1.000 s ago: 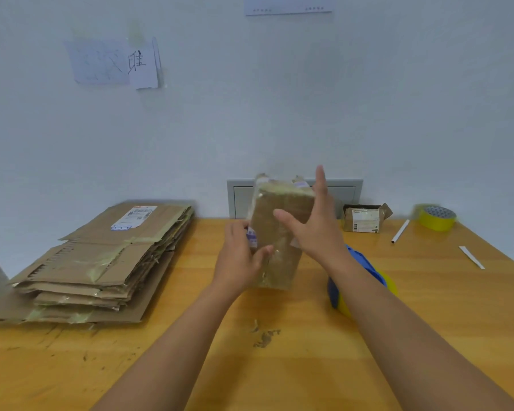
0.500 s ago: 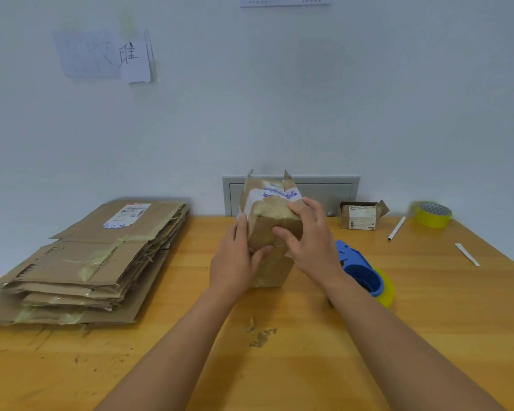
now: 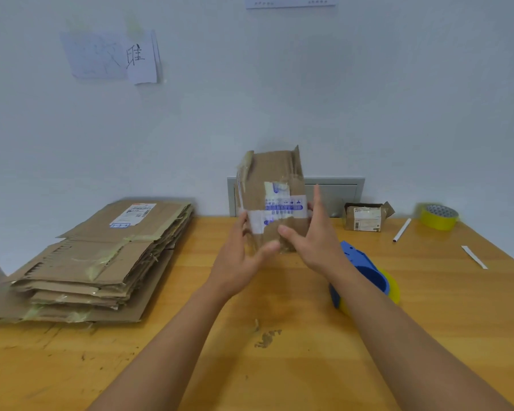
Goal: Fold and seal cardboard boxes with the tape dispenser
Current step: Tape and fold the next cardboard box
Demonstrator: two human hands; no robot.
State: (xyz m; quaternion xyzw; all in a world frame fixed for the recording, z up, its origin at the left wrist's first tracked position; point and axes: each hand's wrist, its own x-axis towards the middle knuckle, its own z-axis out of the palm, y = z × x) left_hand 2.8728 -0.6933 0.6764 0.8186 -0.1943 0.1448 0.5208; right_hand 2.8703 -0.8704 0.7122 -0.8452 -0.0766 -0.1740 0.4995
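At worktop (image 3: 368, 336) centre, small cardboard box (image 3: 275, 185) held upright above the surface. Left hand (image 3: 239, 264) cups its lower left side, thumb across the front; right hand (image 3: 315, 241) flat against the right side, fingers straight. Box bottom blurred, possibly clear of the wood. Blue tape dispenser (image 3: 361, 272) at 3 o'clock, just beside right forearm. Flattened cardboard stack (image 3: 101, 256) at 9 o'clock.

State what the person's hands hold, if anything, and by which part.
A small cardboard box, upright, held between both hands: left hand on its lower left side, right hand on its lower right.
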